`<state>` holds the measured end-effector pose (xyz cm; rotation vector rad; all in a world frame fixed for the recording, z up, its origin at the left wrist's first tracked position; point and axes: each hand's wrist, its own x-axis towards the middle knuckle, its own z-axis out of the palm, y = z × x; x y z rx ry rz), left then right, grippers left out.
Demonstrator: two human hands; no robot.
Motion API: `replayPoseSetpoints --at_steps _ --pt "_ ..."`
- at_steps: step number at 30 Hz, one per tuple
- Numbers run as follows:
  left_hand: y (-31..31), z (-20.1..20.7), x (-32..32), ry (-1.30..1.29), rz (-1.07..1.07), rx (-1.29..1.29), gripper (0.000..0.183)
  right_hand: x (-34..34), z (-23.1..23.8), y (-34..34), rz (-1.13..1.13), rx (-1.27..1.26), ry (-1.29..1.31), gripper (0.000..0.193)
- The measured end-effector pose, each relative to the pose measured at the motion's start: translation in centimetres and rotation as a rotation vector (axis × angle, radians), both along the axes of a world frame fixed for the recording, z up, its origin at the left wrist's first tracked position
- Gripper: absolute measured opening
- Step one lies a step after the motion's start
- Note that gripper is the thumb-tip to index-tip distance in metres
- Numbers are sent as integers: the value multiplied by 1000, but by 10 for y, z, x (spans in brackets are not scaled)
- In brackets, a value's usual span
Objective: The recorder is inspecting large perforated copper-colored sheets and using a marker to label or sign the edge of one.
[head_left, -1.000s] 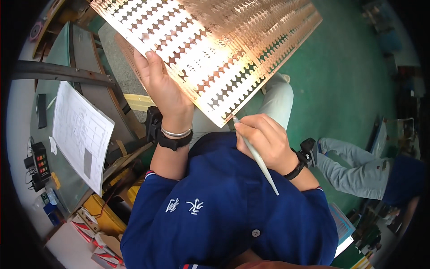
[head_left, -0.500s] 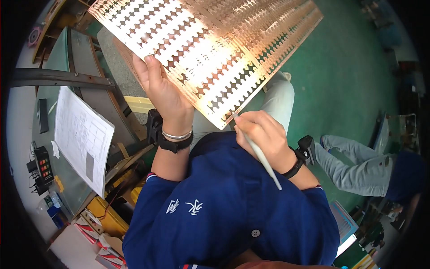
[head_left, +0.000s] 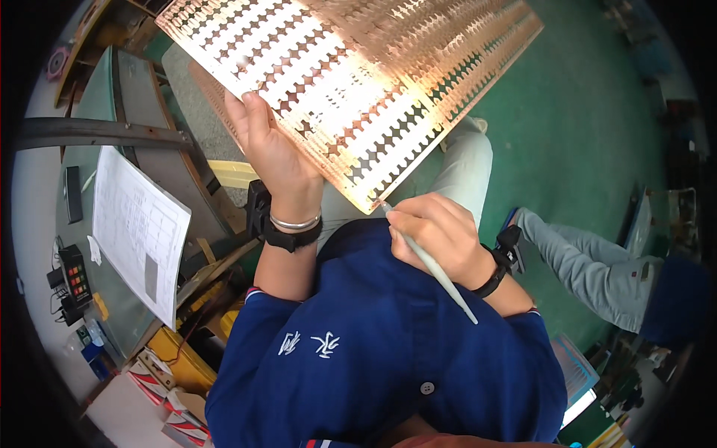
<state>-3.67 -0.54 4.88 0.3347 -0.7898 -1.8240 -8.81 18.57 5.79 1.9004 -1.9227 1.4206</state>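
Observation:
A copper-coloured perforated sheet (head_left: 358,97), with rows of toothed cut-outs, hangs tilted in front of me and shines brightly in its middle. My left hand (head_left: 272,149) grips its left edge, the thumb on the upper face and the other fingers behind, partly hidden. In my right hand (head_left: 441,239) is a slender pale pen-like tool (head_left: 433,270), pinched between thumb and fingers. Its tip lies at the sheet's near corner; whether it touches the metal is hard to tell.
To the left, a printed paper sheet (head_left: 142,231) lies on a glass-topped table (head_left: 123,321), near a black box with coloured buttons (head_left: 75,270). Yellow bins (head_left: 179,358) stand below. At the right, another person's legs (head_left: 590,276) stretch over the green floor (head_left: 575,127).
My right hand and the pen-like tool have shifted slightly left and down, closer to the sheet's near corner. The sheet has moved a little to the right. The other person's legs have shifted.

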Motion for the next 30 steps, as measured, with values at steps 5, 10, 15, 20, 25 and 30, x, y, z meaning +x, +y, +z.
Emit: replayPoseSetpoints --at_steps 5,10,15,20,25,30 --pt "-5 -7 3 -66 -17 -51 33 1 1 -1 -2 9 17 25" --pt "0 -3 0 -86 -5 -56 34 2 -2 0 -31 9 109 25" --pt "8 5 -3 -30 11 -37 29 2 -6 -4 -76 33 129 27" --pt "1 -1 -2 2 7 -22 30 -1 -3 3 -15 -17 30 26" --pt "-2 2 2 -18 -46 22 32 -10 -1 18 -46 -81 -178 22" --pt "-15 -12 10 20 -144 107 33 -15 1 31 -133 -90 -517 12"
